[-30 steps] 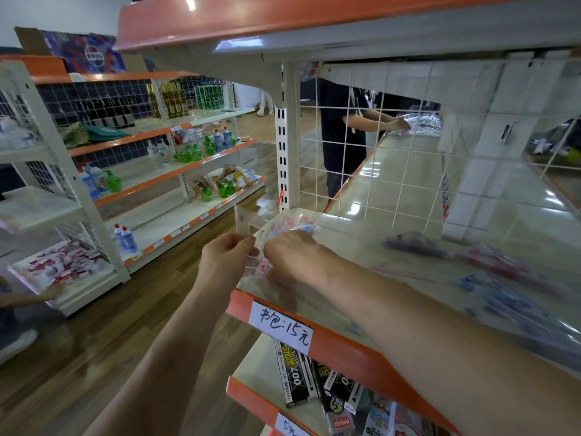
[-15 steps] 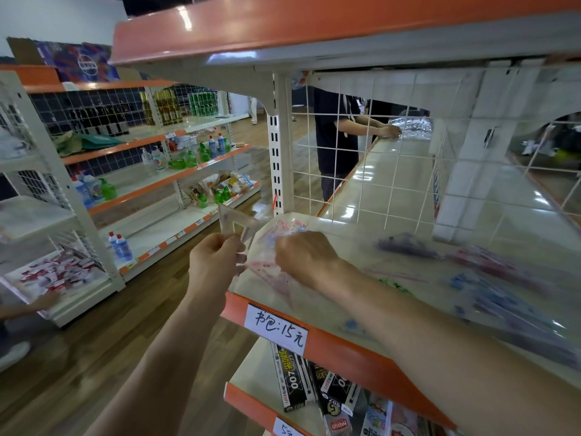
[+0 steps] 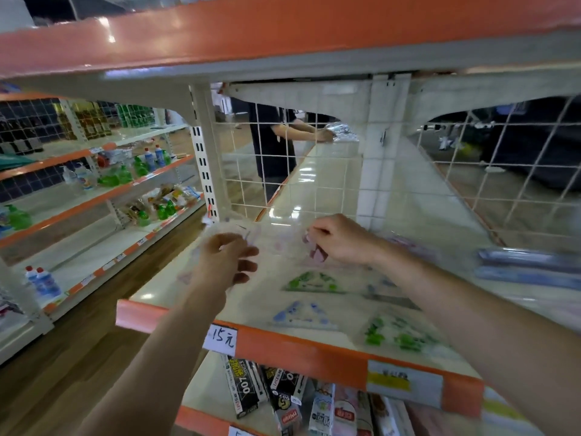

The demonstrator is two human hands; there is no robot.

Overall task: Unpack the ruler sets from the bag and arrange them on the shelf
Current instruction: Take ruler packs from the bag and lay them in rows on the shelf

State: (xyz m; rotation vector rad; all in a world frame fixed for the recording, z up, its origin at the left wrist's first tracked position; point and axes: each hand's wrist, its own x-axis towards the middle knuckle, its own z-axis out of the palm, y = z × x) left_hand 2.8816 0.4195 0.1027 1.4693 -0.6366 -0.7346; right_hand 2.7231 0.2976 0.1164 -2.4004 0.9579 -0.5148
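Head view: the left hand point(image 3: 226, 259) holds a blurry clear ruler piece point(image 3: 232, 230). The right hand point(image 3: 341, 240) pinches a pink piece point(image 3: 317, 252) over the shelf point(image 3: 298, 354). Some ruler sets point(image 3: 314, 282) already lie there. These two pieces still need putting down, I think.

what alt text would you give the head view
The left hand and right hand pinch a blurred clear plastic bag over a cream shelf with an orange edge. Green-printed set squares and a blue-printed set square lie on it.

Bright overhead light. Glare on orange upper shelf lip point(image 3: 283, 29), glossy cream shelf board point(image 3: 314, 190). Motion blur throughout; edges bowed, smeared.
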